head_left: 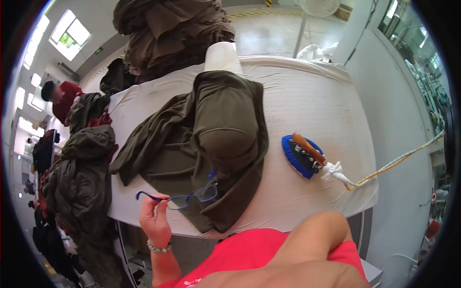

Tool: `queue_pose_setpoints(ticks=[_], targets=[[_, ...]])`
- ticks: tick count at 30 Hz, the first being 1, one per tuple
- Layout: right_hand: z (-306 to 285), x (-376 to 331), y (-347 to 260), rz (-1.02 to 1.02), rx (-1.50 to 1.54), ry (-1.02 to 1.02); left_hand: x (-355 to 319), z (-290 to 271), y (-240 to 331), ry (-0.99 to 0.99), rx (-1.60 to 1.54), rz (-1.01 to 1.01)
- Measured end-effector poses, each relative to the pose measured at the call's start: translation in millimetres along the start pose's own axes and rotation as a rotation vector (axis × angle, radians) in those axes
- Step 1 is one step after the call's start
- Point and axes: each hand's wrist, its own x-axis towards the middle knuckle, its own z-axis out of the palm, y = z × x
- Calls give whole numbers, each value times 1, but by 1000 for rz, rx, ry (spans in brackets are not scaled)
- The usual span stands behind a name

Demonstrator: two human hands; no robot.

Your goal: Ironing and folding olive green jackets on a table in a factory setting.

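Note:
My left hand [155, 222], a beaded bracelet at its wrist, pinches a pair of blue-framed eyeglasses [205, 193] by one temple, over the near edge of the table. Behind the glasses lies an olive-green garment [165, 139], partly pulled over a padded white pressing form [223, 56] so that a rounded section stands up. My right arm is bent, its elbow pointing right and forearm crossing the bottom of the picture; that hand is out of sight. To the garment's right, an iron [304, 154] with a brown handle and blue base rests on the white-covered table [312, 96].
A cord [384, 168] wrapped in white cloth runs from the iron to the right. Brown folded garments [175, 36] are stacked high behind the table. More dark green clothing [84, 180] hangs at the left, near a person in red [66, 101]. A fan [319, 6] stands at the back.

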Motion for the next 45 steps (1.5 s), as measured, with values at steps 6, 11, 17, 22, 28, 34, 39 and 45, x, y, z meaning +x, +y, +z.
queue_pose_setpoints(ticks=[6, 11, 17, 22, 28, 34, 39, 45], targets=[[-2, 3, 12, 163, 103, -120, 11, 10, 3, 50, -82, -12], [2, -11, 33, 257, 61, -247, -6, 6, 7, 18, 1, 6], [32, -21, 25, 185, 430, 154, -2, 24, 13, -129, 49, 47], [30, -3, 42, 500, 607, 47, -18, 14, 11, 5, -79, -19], [15, 6, 50, 536, 282, 160, -6, 19, 12, -23, -150, -66], [17, -2, 65, 355, -1021, -259, -11, 9, 15, -2, -101, -47], [-3, -46, 32, 235, -1103, -275, -4, 13, 17, 3, -117, 7], [-48, -110, -2, 9, -1605, 132, -6, 14, 47, 7, -56, 112]])
